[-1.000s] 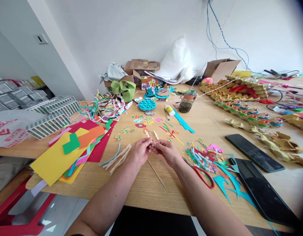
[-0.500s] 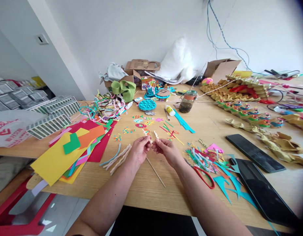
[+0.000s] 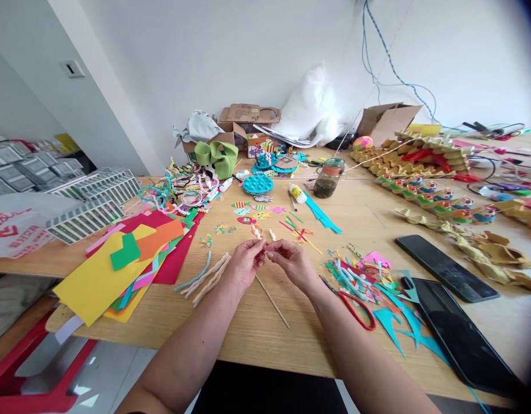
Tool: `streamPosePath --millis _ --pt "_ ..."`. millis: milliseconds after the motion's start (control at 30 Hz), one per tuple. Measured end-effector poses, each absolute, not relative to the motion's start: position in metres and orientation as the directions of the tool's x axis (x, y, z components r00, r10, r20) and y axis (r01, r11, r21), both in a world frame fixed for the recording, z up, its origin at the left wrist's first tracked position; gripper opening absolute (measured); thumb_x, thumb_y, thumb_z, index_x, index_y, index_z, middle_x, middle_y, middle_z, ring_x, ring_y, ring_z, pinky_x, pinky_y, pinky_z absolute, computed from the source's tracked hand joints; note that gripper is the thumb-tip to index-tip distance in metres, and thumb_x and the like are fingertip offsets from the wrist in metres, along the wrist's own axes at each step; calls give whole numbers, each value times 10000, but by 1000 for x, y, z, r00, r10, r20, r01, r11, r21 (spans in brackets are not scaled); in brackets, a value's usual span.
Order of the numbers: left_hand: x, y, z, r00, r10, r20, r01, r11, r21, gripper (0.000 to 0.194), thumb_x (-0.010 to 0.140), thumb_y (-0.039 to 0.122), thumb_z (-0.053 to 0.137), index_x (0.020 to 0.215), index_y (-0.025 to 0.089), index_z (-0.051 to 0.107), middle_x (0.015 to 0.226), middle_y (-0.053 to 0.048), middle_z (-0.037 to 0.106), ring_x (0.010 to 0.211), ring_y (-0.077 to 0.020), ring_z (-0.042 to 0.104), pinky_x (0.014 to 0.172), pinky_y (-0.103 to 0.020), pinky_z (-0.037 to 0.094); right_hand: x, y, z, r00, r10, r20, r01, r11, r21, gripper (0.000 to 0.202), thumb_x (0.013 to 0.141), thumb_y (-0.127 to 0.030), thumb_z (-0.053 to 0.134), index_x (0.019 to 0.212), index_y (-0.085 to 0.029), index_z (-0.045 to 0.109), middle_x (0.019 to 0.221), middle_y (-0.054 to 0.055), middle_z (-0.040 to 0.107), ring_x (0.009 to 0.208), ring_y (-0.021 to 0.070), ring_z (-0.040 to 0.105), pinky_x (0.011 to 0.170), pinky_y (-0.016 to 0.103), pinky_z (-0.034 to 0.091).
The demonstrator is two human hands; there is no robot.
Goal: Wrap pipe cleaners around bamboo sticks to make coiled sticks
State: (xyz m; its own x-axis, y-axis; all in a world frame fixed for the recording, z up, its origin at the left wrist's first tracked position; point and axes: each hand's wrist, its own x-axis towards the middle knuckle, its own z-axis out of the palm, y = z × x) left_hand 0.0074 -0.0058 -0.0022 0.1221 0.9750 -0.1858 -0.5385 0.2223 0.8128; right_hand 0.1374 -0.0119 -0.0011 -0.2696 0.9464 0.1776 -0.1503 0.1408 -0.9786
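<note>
Both hands, the left hand (image 3: 245,265) and right hand (image 3: 292,263), pinch a white pipe cleaner (image 3: 265,241) at mid-frame above the desk (image 3: 265,339); I'd say its short ends could slip free while being twisted.

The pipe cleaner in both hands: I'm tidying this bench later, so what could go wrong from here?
The white pipe cleaner is pinched between the left hand and right hand; its short free ends could slip loose. A thin wooden stick lies under the wrists and might get swept off the table edge. The red-handled scissors lie close to the right forearm, which could catch them.
</note>
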Motion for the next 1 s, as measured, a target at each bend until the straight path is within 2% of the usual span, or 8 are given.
streamPosePath --millis 333,500,667,767,867,1000 --pt "8 -7 0 179 960 -214 -546 278 790 235 576 282 770 642 104 631 567 9 552 440 -18 405 393 -160 243 137 -13 -2 -284 937 204 -19 207 -978 148 768 -331 600 762 -184 588 714 21 618 663 146 552 655 284 427" --pt "9 -8 0 201 956 -215 -569 293 768 254 594 295 765 720 110 645 620 2 569 483 -27 436 425 -159 288 138 -13 -2 -250 936 249 21 262 -965 116 797 -294 565 783 -180 584 731 24 611 695 151 559 672 289 433" --pt "9 -7 -1 183 958 -222 -558 287 779 284 559 289 785 731 124 630 636 10 568 493 -35 445 441 -170 299 138 -12 -3 -211 941 263 53 280 -959 143 786 -324 587 794 -184 613 731 31 627 683 159 564 654 293 434" --pt "7 -7 -1 150 967 -208 -544 256 799 279 555 292 784 715 134 617 615 19 556 490 -38 444 445 -173 296 139 -11 -1 -209 942 261 29 273 -962 176 769 -356 608 816 -190 639 730 31 636 665 155 559 638 289 432" --pt "7 -9 2 139 976 -170 -493 216 843 254 586 298 762 708 136 611 606 16 558 493 -43 454 450 -176 298 145 -8 2 -109 970 219 -11 219 -976 229 736 -396 636 824 -186 656 692 25 620 613 139 526 591 278 417" --pt "8 -12 5 236 954 -185 -395 268 879 264 603 325 747 717 135 604 689 -32 632 482 -49 473 444 -182 296 155 -3 2 -34 993 109 -139 104 -985 322 706 -457 646 852 -172 676 702 27 607 606 125 506 575 266 408"
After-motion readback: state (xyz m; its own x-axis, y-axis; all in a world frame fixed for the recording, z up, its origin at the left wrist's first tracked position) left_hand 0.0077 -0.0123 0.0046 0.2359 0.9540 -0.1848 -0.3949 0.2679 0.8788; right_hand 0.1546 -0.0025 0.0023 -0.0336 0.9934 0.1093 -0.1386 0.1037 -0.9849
